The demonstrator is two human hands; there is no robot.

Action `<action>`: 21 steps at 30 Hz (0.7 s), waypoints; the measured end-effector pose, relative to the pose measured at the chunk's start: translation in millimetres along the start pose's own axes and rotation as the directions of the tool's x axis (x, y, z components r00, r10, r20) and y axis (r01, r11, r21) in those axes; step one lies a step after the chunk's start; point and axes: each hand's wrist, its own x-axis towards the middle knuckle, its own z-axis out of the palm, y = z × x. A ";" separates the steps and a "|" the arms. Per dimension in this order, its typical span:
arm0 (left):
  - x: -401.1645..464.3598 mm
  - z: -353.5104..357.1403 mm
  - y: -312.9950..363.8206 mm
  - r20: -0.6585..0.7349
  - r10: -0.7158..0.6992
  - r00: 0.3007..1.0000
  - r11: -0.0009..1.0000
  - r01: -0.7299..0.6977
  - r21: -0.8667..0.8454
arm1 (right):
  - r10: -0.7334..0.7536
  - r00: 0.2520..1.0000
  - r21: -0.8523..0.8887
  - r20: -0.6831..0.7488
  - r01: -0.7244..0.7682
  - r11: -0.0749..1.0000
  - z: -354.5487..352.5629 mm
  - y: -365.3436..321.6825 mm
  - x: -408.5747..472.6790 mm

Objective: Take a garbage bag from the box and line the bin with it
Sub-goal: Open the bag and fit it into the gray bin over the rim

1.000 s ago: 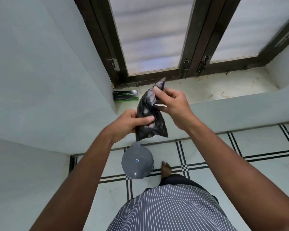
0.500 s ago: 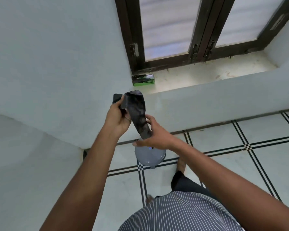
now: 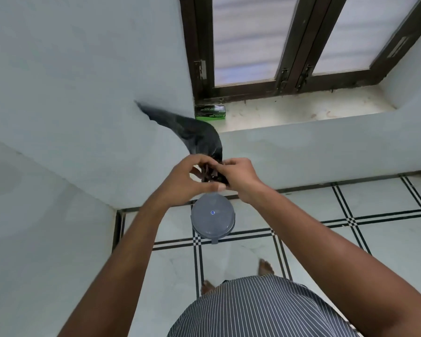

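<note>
A black garbage bag [image 3: 192, 132] streams up and to the left from my two hands, blurred in motion. My left hand [image 3: 182, 178] and my right hand [image 3: 238, 177] pinch its bunched end together, fingers touching in front of my chest. Directly below them on the floor stands the small grey bin [image 3: 212, 218] with its round lid shut. The green and black box of garbage bags [image 3: 210, 113] lies on the left end of the window sill, beyond the bag.
The white sill [image 3: 301, 110] runs under a dark-framed window [image 3: 289, 45]. Pale walls form a corner at left. The floor [image 3: 350, 229] has white tiles with black lines. My bare feet [image 3: 265, 267] stand just behind the bin.
Both hands came together on one end of the bag. The bag, folded small a second ago, has been flung out long toward the upper left.
</note>
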 end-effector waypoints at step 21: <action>15.9 35.3 32.4 -0.179 -0.188 0.966 0.926 0.113 -0.359 | -0.064 0.972 0.087 0.226 0.046 0.995 -78.2 -11.5 5.3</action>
